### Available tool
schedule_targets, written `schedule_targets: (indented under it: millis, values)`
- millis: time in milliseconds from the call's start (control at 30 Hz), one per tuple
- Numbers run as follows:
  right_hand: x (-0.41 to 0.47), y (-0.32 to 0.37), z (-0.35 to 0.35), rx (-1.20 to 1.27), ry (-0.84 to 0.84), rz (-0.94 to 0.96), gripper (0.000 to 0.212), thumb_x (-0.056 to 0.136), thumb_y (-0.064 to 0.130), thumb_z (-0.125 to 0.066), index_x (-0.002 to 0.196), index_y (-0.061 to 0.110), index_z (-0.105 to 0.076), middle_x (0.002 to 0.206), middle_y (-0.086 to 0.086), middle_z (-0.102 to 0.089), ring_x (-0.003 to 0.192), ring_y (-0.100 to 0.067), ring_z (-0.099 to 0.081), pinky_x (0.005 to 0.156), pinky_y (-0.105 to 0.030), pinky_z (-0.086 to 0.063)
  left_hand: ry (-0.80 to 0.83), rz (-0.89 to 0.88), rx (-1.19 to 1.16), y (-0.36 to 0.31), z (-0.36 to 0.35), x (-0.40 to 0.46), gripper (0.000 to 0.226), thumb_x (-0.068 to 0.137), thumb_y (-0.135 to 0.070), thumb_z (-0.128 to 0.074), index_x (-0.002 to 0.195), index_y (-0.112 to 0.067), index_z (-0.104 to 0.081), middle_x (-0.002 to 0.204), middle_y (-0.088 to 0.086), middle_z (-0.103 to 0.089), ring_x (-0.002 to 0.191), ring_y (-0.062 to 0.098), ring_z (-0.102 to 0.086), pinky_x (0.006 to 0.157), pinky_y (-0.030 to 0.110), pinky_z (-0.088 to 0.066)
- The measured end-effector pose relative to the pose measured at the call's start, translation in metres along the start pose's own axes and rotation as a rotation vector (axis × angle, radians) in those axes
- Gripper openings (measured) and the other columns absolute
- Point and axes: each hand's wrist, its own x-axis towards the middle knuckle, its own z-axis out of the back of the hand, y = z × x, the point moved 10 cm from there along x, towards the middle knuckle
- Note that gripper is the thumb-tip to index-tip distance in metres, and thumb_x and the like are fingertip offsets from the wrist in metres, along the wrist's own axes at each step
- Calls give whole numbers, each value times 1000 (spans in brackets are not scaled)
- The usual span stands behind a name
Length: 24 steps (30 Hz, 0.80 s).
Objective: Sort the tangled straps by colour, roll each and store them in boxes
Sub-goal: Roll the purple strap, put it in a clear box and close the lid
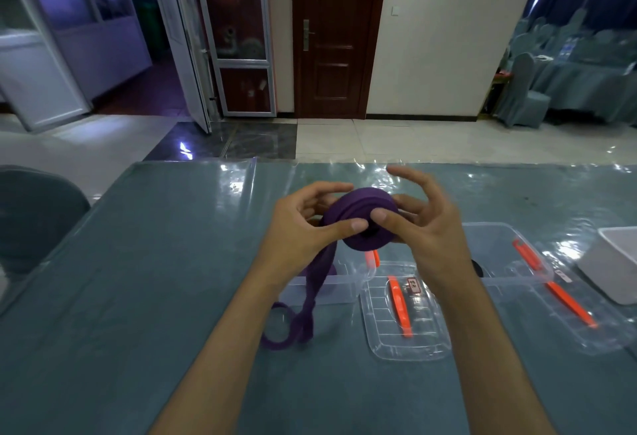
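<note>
Both grips pinch the half-wound purple fabric strap roll (362,224): left hand (303,227) feeds, right hand (424,224) steadies. Rolling step; next, wind in the tail hanging toward 7 o'clock.

Body as I see it from the head camera: two forearms enter from the lower edge, both bare, with no sleeve reaching into view. My left hand (303,227) and right hand (424,224) are ungloved. I see no ring, watch or band on the fingers and wrists that show. The thumbnails (358,226) are short and unpainted.
</note>
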Motion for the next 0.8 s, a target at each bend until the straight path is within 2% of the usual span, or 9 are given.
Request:
schedule_targets:
  millis: [33, 133, 300, 400, 467, 533, 633, 700, 800]
  values:
    - [2, 4, 0, 10, -10, 27, 46, 82, 15, -79, 125, 22, -64, 103, -9, -80, 98, -26, -78, 77, -31, -63, 2, 4, -4, 0, 0, 1, 48, 74, -27, -90, 119, -25, -73, 101, -4, -79, 98, 15, -75, 90, 29, -59]
    - [7, 10, 1, 28, -64, 81, 33, 83, 15, -77, 115, 19, -70, 108, 1, -79, 104, -21, -76, 78, -29, -63, 0, 3, -22, -2, 6, 6, 40, 81, -28, -84, 119, -21, -73, 109, -3, -79, 103, 16, -74, 97, 39, -60]
    - [16, -1, -3, 48, -14, 5, 28, 81, 20, -78, 104, 15, -63, 109, -4, -77, 105, -27, -75, 79, -36, -64, -89, -84, 109, -14, 18, 13, 36, 84, -25, -86, 119, -22, -76, 112, -6, -75, 105, 16, -70, 92, 38, -60]
    - [19, 5, -1, 37, -17, 22, 30, 83, 16, -77, 111, 17, -64, 106, -2, -79, 102, -26, -76, 75, -32, -64, -66, -74, 152, -11, 18, 15, 36, 86, -31, -84, 120, -25, -76, 112, -7, -75, 103, 16, -69, 90, 37, -59]
    - [20, 8, -3, 87, -34, 45, 33, 85, 16, -75, 116, 21, -66, 110, -5, -79, 104, -26, -76, 77, -33, -64, -35, -64, 96, -9, 15, 15, 38, 89, -28, -81, 127, -24, -74, 118, -5, -75, 109, 19, -69, 94, 38, -59]
    - [20, 4, -6, 152, -54, 36, 28, 85, 19, -73, 112, 21, -68, 111, -4, -78, 106, -26, -75, 78, -35, -64, -39, -79, -12, -11, 15, 13, 40, 89, -19, -80, 129, -21, -72, 118, -2, -76, 113, 21, -71, 95, 36, -60]
    - [18, -5, -12, 148, -19, -7, 23, 82, 20, -75, 99, 14, -60, 106, -7, -78, 103, -28, -76, 82, -37, -64, -182, -133, -86, -18, 24, 8, 36, 85, -12, -84, 118, -16, -73, 105, -1, -78, 101, 19, -75, 85, 28, -61]
    - [16, -6, -11, 69, 3, -17, 26, 81, 17, -78, 95, 10, -58, 103, -13, -79, 98, -30, -77, 80, -39, -64, -209, -141, -89, -16, 25, 6, 27, 84, -9, -84, 108, -14, -73, 101, 0, -78, 98, 20, -76, 82, 27, -61]
    - [12, -4, -3, 43, -62, 8, 30, 82, 17, -77, 109, 16, -66, 103, -8, -80, 95, -27, -78, 75, -35, -64, -129, -105, -94, -5, 20, 4, 26, 88, -10, -80, 111, -19, -76, 107, 2, -78, 104, 22, -75, 88, 29, -60]
